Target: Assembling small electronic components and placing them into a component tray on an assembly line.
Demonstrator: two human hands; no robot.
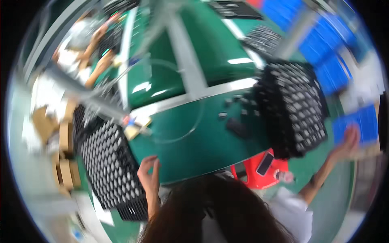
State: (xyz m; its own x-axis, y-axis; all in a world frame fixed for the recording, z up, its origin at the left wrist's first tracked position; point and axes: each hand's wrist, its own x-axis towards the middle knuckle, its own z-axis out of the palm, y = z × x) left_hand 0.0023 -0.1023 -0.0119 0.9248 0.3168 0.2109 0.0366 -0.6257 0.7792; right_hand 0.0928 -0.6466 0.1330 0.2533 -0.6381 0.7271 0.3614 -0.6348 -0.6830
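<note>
My left hand (pixel 149 173) is over the near left edge of the green table (pixel 186 156), beside a black tray (pixel 108 164) filled with rows of small pale pieces. Its thumb and fingers are apart, and nothing shows between them. Stretched far out to the right, my right hand (pixel 349 139) is in front of a blue bin or panel (pixel 358 124). Motion blur smears its fingers, so whether it holds anything is unclear. Between my hands, at the table's right side, stands another stack of black trays (pixel 298 107) with pale pieces.
Several small pale pieces (pixel 223 115) and a dark rounded object (pixel 237 128) lie on the table. A red stool (pixel 259 174) bears a phone (pixel 265 163). Metal posts (pixel 97 103) rise from the table. Cartons (pixel 67 172) stand left; a co-worker's hands (pixel 104 62) show far left.
</note>
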